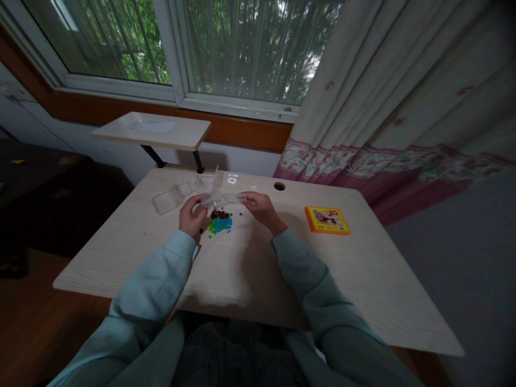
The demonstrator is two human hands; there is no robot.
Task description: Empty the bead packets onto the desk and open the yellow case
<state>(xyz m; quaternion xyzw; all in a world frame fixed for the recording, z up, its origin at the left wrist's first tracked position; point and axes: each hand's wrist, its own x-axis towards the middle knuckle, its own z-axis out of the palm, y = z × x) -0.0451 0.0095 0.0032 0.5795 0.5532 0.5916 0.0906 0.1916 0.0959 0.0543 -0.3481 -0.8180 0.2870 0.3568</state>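
Both hands hold a clear plastic bag [220,198] above a small heap of tiny beads [220,221], dark red, blue and green, on the pale wooden table [250,269]. My left hand [192,216] grips the bag's left end with curled fingers. My right hand [261,208] pinches its right end. The bag hangs tilted just over the heap.
Clear plastic box lids and trays [173,196] lie behind the hands. A yellow flat box [327,220] rests to the right. A round cable hole [279,186] is near the table's back edge. A small raised shelf [155,130] stands under the window, with curtains [395,97] at right.
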